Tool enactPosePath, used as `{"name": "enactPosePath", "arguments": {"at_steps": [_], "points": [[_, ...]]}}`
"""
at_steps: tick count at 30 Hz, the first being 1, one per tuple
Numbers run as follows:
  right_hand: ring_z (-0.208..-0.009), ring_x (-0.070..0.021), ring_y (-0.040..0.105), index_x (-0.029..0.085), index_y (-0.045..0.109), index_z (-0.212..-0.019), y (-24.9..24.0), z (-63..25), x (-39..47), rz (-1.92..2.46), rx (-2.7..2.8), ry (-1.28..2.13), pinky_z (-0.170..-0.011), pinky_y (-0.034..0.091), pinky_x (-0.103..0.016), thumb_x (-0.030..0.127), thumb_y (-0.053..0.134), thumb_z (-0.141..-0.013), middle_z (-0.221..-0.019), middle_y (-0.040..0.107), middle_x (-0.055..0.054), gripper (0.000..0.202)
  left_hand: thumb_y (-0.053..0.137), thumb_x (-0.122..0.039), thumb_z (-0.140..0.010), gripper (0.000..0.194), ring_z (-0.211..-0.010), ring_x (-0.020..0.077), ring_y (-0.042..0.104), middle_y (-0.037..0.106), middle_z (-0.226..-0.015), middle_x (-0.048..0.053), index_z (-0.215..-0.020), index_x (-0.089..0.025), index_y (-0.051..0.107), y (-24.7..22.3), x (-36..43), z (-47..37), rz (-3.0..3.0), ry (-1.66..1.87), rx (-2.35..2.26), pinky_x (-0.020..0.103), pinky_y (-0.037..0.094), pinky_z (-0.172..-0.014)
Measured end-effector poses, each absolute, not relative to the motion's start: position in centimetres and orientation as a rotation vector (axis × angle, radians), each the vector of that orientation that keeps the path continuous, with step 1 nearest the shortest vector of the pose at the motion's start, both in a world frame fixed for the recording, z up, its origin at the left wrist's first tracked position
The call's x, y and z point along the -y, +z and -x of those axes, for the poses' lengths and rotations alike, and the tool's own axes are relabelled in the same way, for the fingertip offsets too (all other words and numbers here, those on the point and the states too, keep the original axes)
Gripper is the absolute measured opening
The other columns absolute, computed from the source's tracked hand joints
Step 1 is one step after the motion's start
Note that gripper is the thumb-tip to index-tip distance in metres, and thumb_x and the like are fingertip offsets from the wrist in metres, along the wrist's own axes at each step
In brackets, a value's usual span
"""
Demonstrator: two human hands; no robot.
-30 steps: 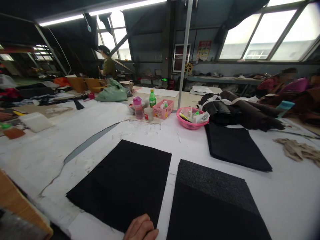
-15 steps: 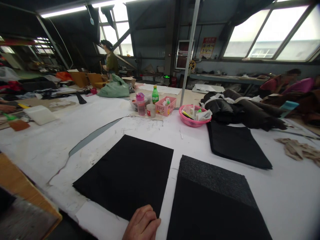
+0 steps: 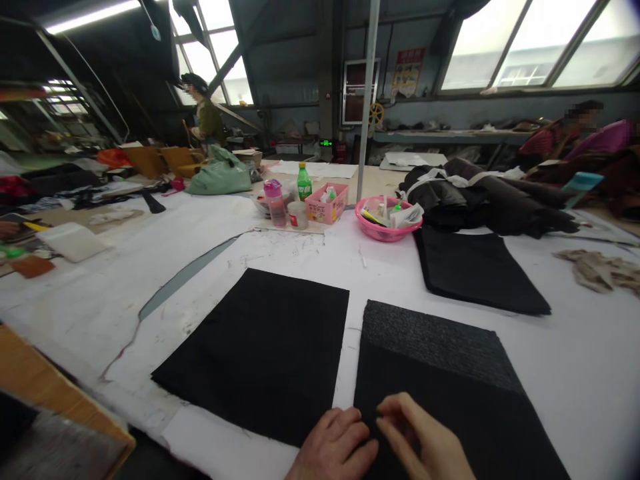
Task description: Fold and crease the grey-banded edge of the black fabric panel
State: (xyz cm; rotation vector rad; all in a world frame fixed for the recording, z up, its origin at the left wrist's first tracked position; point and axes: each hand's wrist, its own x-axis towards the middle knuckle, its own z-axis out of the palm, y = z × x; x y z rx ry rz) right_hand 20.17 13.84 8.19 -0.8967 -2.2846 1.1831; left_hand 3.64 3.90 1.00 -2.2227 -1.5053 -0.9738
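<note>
Two dark fabric pieces lie side by side on the white-covered table. The left black fabric piece (image 3: 265, 347) lies flat and plain. The right black fabric piece (image 3: 450, 400) has a textured grey-black band (image 3: 435, 333) along its far end. My left hand (image 3: 333, 445) has its fingers curled together at the left edge of the right piece, near the gap between the two. Over that same piece is my right hand (image 3: 423, 440), its thumb and forefinger bent toward each other with a small gap and nothing visible between them.
A stack of black fabric (image 3: 480, 270) lies to the right, before a dark fabric heap (image 3: 485, 193). A pink basin (image 3: 387, 230), pink box (image 3: 327, 203), green bottle (image 3: 304, 183) and metal pole (image 3: 367, 100) stand ahead. A wooden edge (image 3: 60, 387) juts in at lower left.
My left hand has moved right, from the near corner of the left piece to the edge of the right piece. My right hand has come into view. The view has shifted slightly.
</note>
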Motion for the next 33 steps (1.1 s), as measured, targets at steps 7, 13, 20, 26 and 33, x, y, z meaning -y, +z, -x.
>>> {"name": "enactPosePath", "arguments": {"at_steps": [7,13,20,26,33], "points": [[-0.088,-0.0229,0.059,0.025,0.056,-0.1,4.0,-21.1,-20.5,1.055,2.492,0.45,-0.072,0.053,-0.036,0.03,0.043,-0.097,-0.097,0.059,-0.004,0.014,0.055,-0.018,-0.093,0.01,-0.092,0.0159,0.059,0.062,-0.09,0.002,-0.097,-0.019,0.064,0.1,-4.4,-4.5,2.252,-1.0,1.428,0.03,0.045,-0.083],[-0.087,-0.0248,0.054,0.022,0.056,-0.1,3.2,-18.9,-22.9,0.994,2.591,0.178,-0.073,0.049,-0.04,0.021,0.046,-0.095,-0.095,0.057,-0.006,0.011,0.054,-0.017,-0.094,0.01,-0.085,0.0145,0.059,0.061,-0.085,0.0,-0.095,-0.019,0.063,0.0,-4.6,-4.3,2.271,-1.008,1.422,0.029,0.042,-0.079],[-0.085,-0.0244,0.052,0.023,0.055,-0.092,3.0,-18.8,-23.5,1.019,2.628,0.175,-0.072,0.043,-0.039,0.017,0.06,-0.089,-0.092,0.054,-0.003,0.008,0.056,-0.017,-0.092,0.007,-0.082,0.0138,0.057,0.059,-0.081,-0.001,-0.093,-0.02,0.063,-0.1,-5.1,-4.1,2.338,-1.01,1.436,0.029,0.039,-0.076],[-0.085,-0.0238,0.05,0.022,0.05,-0.087,3.2,-18.7,-23.7,0.976,2.618,0.272,-0.072,0.037,-0.038,0.016,0.055,-0.092,-0.089,0.053,-0.002,0.009,0.06,-0.031,-0.089,0.013,-0.072,0.0138,0.052,0.055,-0.075,-0.002,-0.085,-0.019,0.059,1.2,-6.8,-2.9,2.631,-0.886,1.516,0.029,0.038,-0.067],[-0.086,-0.0226,0.049,0.021,0.048,-0.086,3.0,-19.0,-23.9,0.877,2.576,0.368,-0.076,0.036,-0.037,0.014,0.047,-0.094,-0.085,0.053,-0.003,0.011,0.053,-0.015,-0.092,0.022,-0.095,0.0186,0.051,0.056,-0.099,0.004,-0.113,-0.02,0.057,5.1,-13.1,-1.0,2.494,-0.723,2.009,0.034,0.044,-0.081]]}}
